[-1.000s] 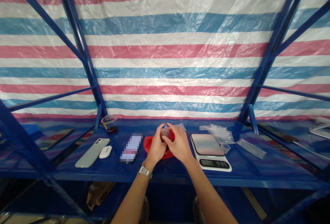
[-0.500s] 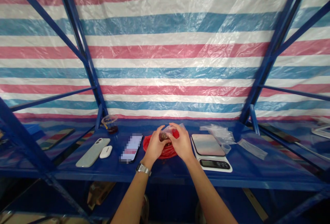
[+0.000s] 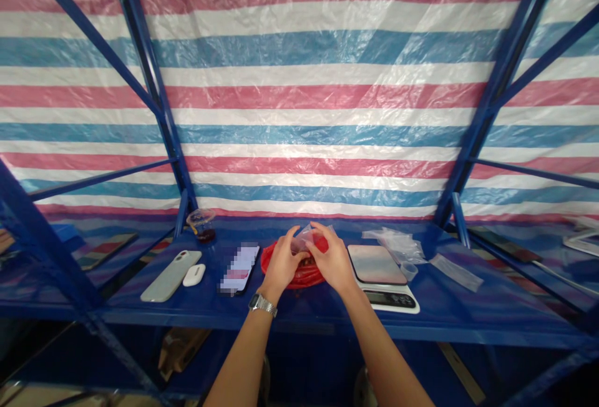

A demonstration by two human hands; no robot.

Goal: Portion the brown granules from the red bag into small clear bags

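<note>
Over a red plastic bag [image 3: 304, 281] on the blue shelf, both hands grip a small clear plastic bag [image 3: 305, 238]. My left hand [image 3: 282, 263] pinches its left side, thumb pointing inward; a metal-band watch [image 3: 262, 304] is on that wrist. From the right, my right hand [image 3: 330, 260] pinches the other side with thumb and fingers. Brownish contents show between the thumbs, too small to make out. Just right of my right hand stands a white digital kitchen scale [image 3: 379, 266] with a bare metal plate.
Left of the hands lie a phone with a lit screen [image 3: 240, 268], a white earbud case [image 3: 193, 275] and a pale phone [image 3: 171, 276]. A plastic cup with dark liquid [image 3: 204, 227] stands behind. Clear bags [image 3: 402, 245] and a small clear cup [image 3: 409, 270] lie right. Blue posts flank the shelf [image 3: 510, 294].
My hands stay at nearly the same spot on the clear bag. The dark contents seen higher in it before now show only low, between the thumbs. The view has shifted slightly.
</note>
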